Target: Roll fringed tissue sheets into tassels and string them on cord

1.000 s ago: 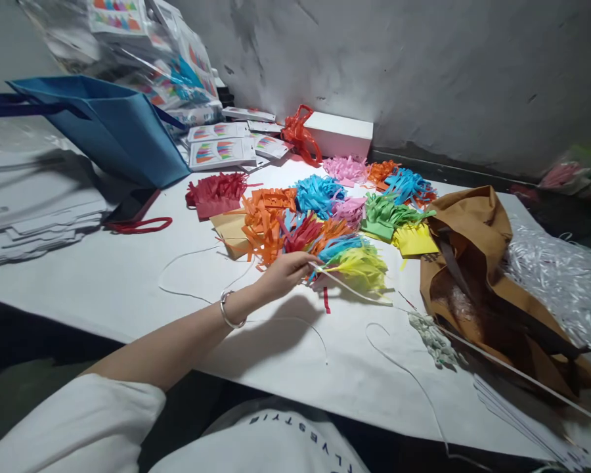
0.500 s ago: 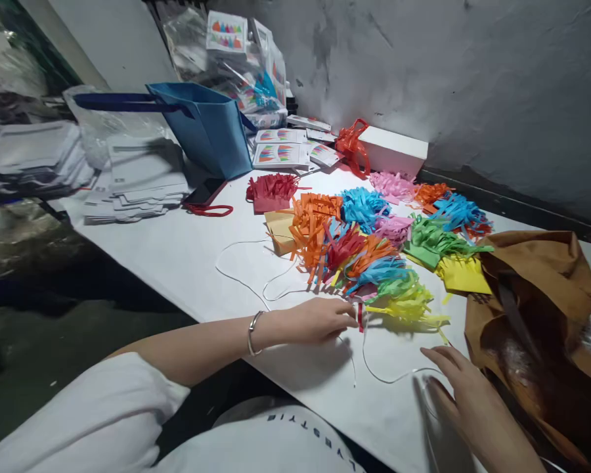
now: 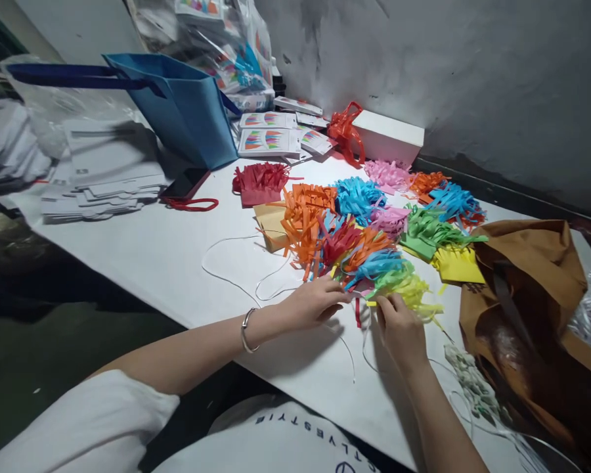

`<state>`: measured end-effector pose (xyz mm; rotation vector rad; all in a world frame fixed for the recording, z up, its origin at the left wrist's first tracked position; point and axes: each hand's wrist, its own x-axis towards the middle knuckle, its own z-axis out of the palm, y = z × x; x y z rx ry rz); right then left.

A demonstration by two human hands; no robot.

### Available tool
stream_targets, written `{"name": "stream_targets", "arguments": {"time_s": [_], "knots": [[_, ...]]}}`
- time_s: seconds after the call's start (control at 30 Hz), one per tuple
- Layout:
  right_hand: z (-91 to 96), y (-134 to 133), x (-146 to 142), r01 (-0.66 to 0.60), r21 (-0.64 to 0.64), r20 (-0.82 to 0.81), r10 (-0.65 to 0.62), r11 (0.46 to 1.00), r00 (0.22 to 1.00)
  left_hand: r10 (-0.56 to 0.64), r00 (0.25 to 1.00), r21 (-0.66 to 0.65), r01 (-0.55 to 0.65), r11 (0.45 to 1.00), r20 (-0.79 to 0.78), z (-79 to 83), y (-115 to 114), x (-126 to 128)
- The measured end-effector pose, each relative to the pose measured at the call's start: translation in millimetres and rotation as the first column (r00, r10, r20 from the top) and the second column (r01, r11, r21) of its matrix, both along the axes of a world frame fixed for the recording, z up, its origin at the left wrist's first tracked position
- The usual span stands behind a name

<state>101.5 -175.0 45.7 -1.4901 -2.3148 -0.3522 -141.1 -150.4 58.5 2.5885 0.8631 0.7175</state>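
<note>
Paper tassels lie bunched on the white table, among them an orange tassel (image 3: 305, 226), a red tassel (image 3: 341, 242), a green tassel (image 3: 393, 277) and a yellow tassel (image 3: 414, 292). My left hand (image 3: 315, 303) is closed in a pinch at the near edge of the bunch, on what looks like a thin white cord (image 3: 347, 351) trailing below it. My right hand (image 3: 404, 328) pinches the tied end of the yellow tassel, its fingertips partly hiding it. Between the hands a narrow red paper strip (image 3: 358, 313) hangs down.
More tassels, such as a crimson one (image 3: 261, 184) and a pink one (image 3: 387, 174), lie farther back. A brown bag (image 3: 526, 276) stands at right. On the left are a blue tote bag (image 3: 177, 108), stacked white cards (image 3: 106, 174) and a phone (image 3: 187, 182). A white box (image 3: 389, 135) stands by the wall.
My right hand has moved left and forward from the bare tabletop to the yellow tassel and closed on it. My left hand stays by the bunch. The view has shifted slightly.
</note>
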Motion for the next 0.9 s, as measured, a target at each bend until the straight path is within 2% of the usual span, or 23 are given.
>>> {"name": "stream_targets", "arguments": {"time_s": [0.13, 0.27, 0.5, 0.6, 0.73, 0.9], "knots": [[0.1, -8, 6, -0.002, 0.030, -0.077, 0.004, 1.000, 0.997, -0.003, 1.000, 0.133, 0.004, 0.991, -0.008, -4.2, 20, 32], [-1.7, -10, 8, -0.009, 0.062, -0.139, 0.017, 0.998, 0.990, 0.021, 0.999, 0.181, -0.015, 0.983, -0.030, -9.5, 33, 56], [-2.9, 5, 2, -0.094, 0.080, -0.122, 0.103, 0.992, 0.987, -0.016, 0.999, 0.204, 0.023, 0.979, -0.036, -11.4, 35, 61], [1.6, 7, 3, -0.121, 0.100, -0.139, 0.135, 0.988, 0.981, 0.004, 0.998, 0.224, 0.011, 0.974, -0.067, -12.6, 36, 58], [16.7, -8, 31, -0.071, 0.160, -0.254, 0.111, 0.984, 0.961, 0.048, 0.991, 0.243, -0.017, 0.970, -0.123, -17.4, 47, 48], [48.5, -52, 93, 0.178, 0.253, -0.470, -0.040, 0.951, 0.882, 0.074, 0.986, 0.228, -0.038, 0.973, -0.151, -16.4, 54, 35]]}}
